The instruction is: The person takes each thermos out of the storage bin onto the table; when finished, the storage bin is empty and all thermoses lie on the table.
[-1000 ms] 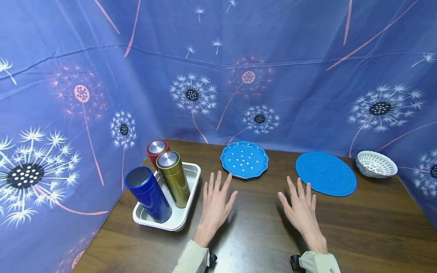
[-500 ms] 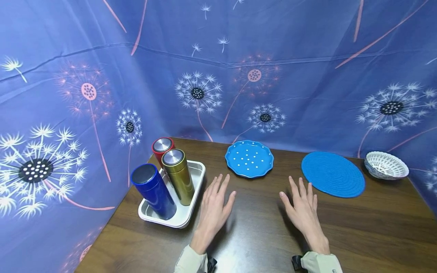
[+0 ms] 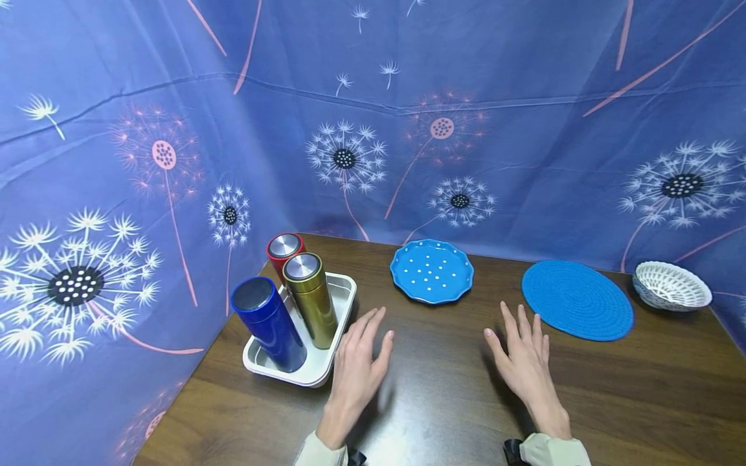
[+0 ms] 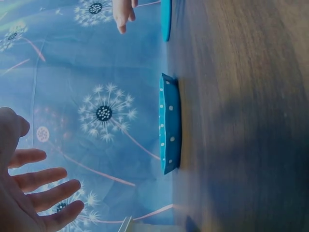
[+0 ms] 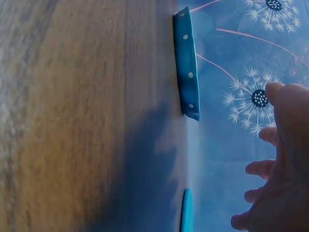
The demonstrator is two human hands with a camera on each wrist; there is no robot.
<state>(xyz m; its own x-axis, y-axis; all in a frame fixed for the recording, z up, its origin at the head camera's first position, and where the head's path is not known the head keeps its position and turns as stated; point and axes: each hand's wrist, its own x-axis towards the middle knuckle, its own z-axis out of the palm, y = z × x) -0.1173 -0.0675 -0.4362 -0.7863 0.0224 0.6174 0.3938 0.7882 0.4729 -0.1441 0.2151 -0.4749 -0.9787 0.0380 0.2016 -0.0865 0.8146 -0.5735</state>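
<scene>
My left hand hovers over the table just right of a white tray, its fingers extended and holding nothing. On that tray stand a blue thermos and a gold thermos; a red thermos is partly hidden behind the gold one. Over the table further right, my right hand has its fingers spread and holds nothing. Nearest to its fingertips lies a round blue woven placemat. A blue scalloped plate with white dots sits at the back, between and beyond both hands.
A white openwork bowl stands at the far right, beside the placemat. The brown wooden table ends at a blue dandelion-print curtain, which hangs along its back and left sides.
The head view has turned slightly left, so the things appear shifted to the right. My left hand has drifted left, closer to the tray's edge. My right hand stays about where it was.
</scene>
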